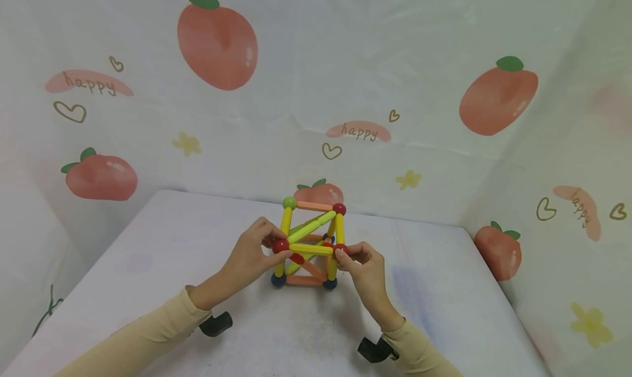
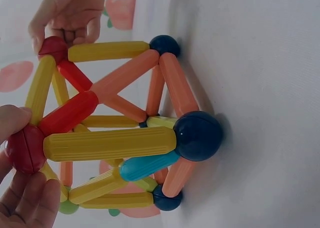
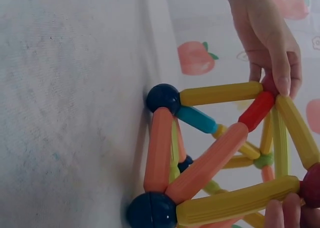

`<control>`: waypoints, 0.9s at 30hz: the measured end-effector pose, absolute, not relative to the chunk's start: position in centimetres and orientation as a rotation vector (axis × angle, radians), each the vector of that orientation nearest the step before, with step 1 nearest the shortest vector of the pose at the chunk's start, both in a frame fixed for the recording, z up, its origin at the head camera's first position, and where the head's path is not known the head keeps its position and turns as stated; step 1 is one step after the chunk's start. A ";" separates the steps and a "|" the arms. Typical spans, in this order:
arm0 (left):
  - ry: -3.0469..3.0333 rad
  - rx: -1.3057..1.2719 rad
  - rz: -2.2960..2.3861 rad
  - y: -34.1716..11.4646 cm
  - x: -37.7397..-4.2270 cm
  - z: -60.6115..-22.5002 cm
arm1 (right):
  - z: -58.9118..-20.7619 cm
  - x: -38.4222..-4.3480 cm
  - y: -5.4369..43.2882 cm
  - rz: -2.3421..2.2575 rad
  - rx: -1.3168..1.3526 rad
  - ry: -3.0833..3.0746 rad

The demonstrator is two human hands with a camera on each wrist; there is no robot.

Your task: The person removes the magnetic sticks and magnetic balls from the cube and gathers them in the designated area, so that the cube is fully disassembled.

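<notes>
A cube-shaped frame of magnetic sticks and balls stands on the table, its dark blue balls (image 2: 199,136) at the bottom. My left hand (image 1: 252,248) pinches the red ball (image 1: 280,246) at the near upper left corner between thumb and fingers. At the near upper right corner, my right hand (image 1: 369,275) pinches another red ball (image 1: 341,249). A yellow stick (image 1: 311,249) spans the two balls. Below it, a diagonal of red stick (image 2: 70,112) and orange stick (image 3: 207,163) crosses the near face. One side has a blue stick (image 3: 197,119) joined to a yellow one.
The frame's far upper corners carry a green ball (image 1: 289,202) and a red ball (image 1: 339,209). White cloth covers the table (image 1: 163,245). A white curtain (image 1: 296,91) with printed fruit hangs behind. Black wrist mounts (image 1: 215,324) hang below both forearms.
</notes>
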State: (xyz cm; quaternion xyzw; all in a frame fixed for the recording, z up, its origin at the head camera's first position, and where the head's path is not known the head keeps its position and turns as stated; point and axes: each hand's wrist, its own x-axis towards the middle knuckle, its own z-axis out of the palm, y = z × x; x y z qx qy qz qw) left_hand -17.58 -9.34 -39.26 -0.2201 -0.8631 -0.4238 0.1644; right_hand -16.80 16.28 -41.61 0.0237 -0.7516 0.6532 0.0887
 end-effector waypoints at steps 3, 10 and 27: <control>-2.457 -0.629 -1.205 -9.4 -17.6 -39.2 | -41.6 -16.7 16.3 1.901 0.064 -2.263; -2.457 -0.627 -1.195 -9.4 -17.5 -39.3 | -41.6 -16.5 16.1 1.784 0.058 -2.284; -2.456 -0.625 -1.199 -9.4 -17.5 -39.4 | -42.1 -16.3 15.3 1.667 0.094 -2.205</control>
